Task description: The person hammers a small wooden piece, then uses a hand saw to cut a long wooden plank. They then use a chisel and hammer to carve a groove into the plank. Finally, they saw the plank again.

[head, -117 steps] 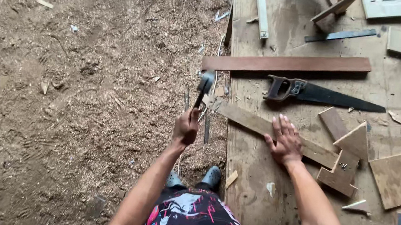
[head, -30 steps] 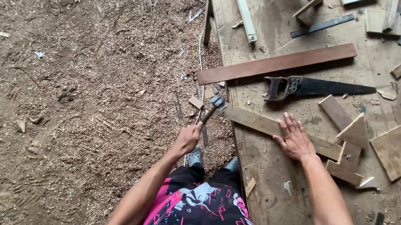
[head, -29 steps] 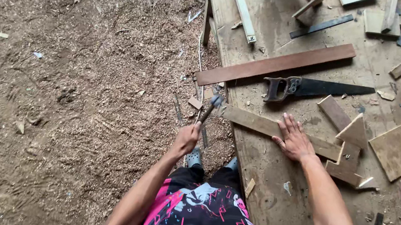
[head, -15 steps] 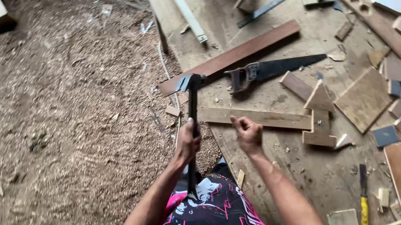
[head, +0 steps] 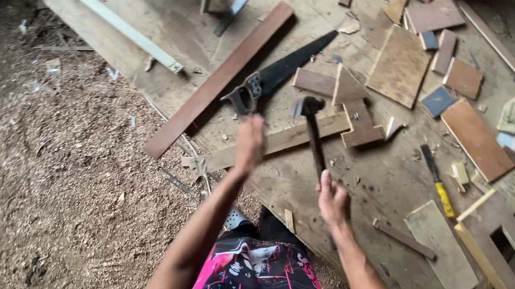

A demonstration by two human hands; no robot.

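Observation:
My right hand [head: 332, 201] grips the lower end of a dark-handled hammer [head: 311, 131], whose head hangs over a light wooden strip [head: 283, 139] lying on the plank platform [head: 356, 180]. Blurred by motion, my left hand [head: 250, 142] is above the left part of that strip with nothing in it. A black handsaw [head: 277, 76] lies just beyond the strip, next to a long dark brown board [head: 219, 83]. Small wood offcuts [head: 353, 113] rest at the strip's right end.
Several wood panels and blocks [head: 399, 67] are scattered to the right, with a yellow-handled tool [head: 438, 182] among them. A white slat [head: 123, 25] lies at the far left of the platform. Sawdust-covered ground [head: 44, 173] fills the left side.
The hammer has passed from my left hand to my right hand. My right hand left the strip, and my left hand now moves above it. The view swung right and nearer.

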